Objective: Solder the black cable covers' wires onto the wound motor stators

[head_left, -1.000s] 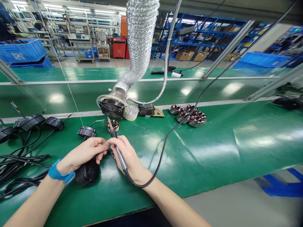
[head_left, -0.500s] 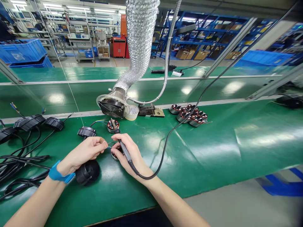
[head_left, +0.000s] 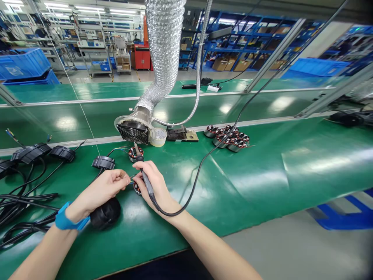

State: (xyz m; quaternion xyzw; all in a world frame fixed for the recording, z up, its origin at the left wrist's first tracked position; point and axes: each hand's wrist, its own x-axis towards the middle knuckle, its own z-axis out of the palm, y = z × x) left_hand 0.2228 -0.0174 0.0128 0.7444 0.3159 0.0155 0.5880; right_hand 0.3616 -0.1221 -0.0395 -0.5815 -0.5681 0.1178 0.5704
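My right hand (head_left: 153,184) is closed round a black soldering iron (head_left: 142,173), its tip pointing up and away, its cord looping off to the right. A small copper-wound stator (head_left: 136,188) lies under that hand, mostly hidden. My left hand (head_left: 100,188), with a blue wrist strap (head_left: 65,222), pinches thin wires (head_left: 131,182) right beside the right fingers. A black round housing (head_left: 105,214) rests on the green mat below my left wrist. A second stator (head_left: 134,153) lies just beyond the iron's tip.
A fume fan (head_left: 132,131) on a silver flexible duct stands behind the hands, with a solder spool (head_left: 159,137) and a stand (head_left: 182,134). Several stators (head_left: 229,138) sit to the right. Black housings with cables (head_left: 37,151) lie left. The table's front edge (head_left: 140,262) is near.
The view has shifted slightly left and down. My right hand tilted the iron so its tip swung a little, and both hands stayed together over the small stator.
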